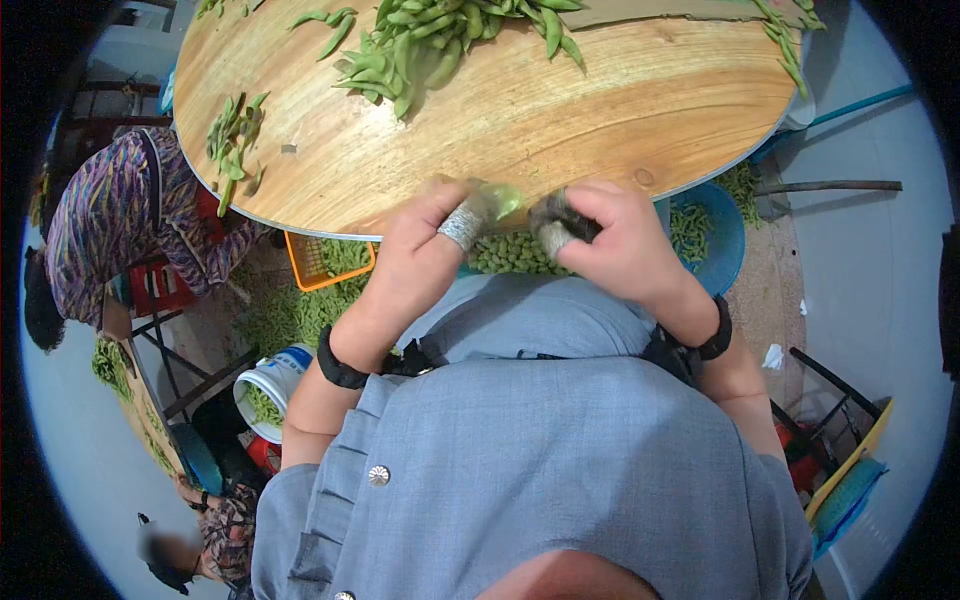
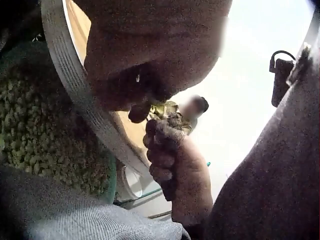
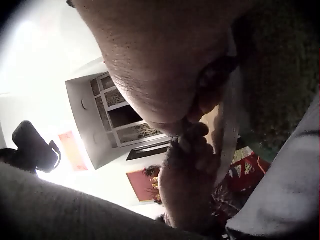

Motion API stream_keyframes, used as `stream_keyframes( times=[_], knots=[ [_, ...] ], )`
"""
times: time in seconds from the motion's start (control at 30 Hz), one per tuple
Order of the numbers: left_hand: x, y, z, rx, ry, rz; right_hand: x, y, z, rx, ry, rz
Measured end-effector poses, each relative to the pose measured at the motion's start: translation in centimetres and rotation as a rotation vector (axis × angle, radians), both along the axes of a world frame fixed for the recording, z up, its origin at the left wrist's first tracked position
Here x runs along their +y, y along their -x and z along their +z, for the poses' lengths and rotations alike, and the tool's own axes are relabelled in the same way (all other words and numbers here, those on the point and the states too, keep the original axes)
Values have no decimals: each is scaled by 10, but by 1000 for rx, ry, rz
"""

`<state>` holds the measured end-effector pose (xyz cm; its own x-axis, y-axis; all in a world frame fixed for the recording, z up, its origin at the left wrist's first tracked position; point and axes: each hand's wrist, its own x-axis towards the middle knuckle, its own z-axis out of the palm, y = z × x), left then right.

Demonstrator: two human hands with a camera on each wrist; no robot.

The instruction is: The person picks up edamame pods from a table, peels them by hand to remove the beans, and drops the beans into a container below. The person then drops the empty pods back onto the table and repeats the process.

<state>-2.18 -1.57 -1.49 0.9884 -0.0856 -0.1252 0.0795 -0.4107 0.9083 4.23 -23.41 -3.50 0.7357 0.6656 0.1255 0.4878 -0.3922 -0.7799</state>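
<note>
A blurred green bean pod (image 1: 507,200) sticks out of my left hand (image 1: 435,225), which pinches it above the table's near edge. Silvery tape wraps the left thumb. My right hand (image 1: 620,235) is just to the right of the pod, its fingers curled in dark, stained coverings and its thumb wrapped in something pale. The left wrist view shows a yellow-green bit (image 2: 161,109) between the two hands' fingertips. Directly below the hands, a mass of shelled green beans (image 1: 515,254) fills a basin partly hidden by the table edge.
A heap of green pods (image 1: 430,45) lies on the round wooden table (image 1: 600,110), with stems and leaves (image 1: 235,140) at left. Around it stand an orange basket (image 1: 305,265), a white bucket (image 1: 270,385) and a blue basin (image 1: 725,240). Two people (image 1: 110,210) sit at left.
</note>
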Motion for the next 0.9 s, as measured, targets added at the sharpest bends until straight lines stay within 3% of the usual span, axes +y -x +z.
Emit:
stream_keyframes(
  times=[0.07,0.13,0.2,0.23,0.27,0.33,0.47,0.53,0.57,0.67,0.9],
  knots=[
    [-3,-1,4,-41,-40,-4,-2,4,5,19,-19,-20],
    [-11,1,3,47,301,45,1,4,11,37,-37,-40],
    [-14,-1,6,103,336,55,10,1,22,534,-229,-185],
    [-14,-2,9,160,368,65,12,-1,28,768,-171,-156],
    [-13,-3,14,159,367,62,13,-2,27,766,-172,-157],
    [-10,-4,21,205,595,92,16,-3,23,1021,-260,-117],
    [-7,-3,11,134,417,185,22,-2,21,1026,-304,-126],
    [-11,-3,19,104,-292,16,26,0,20,911,-352,-202],
    [-13,-2,11,-66,-305,-20,26,2,21,908,-351,-200],
    [-13,-9,11,-231,-212,-151,23,5,26,800,-416,-196],
    [-12,-7,6,-181,21,-195,11,6,29,855,-479,-44]
  ],
)
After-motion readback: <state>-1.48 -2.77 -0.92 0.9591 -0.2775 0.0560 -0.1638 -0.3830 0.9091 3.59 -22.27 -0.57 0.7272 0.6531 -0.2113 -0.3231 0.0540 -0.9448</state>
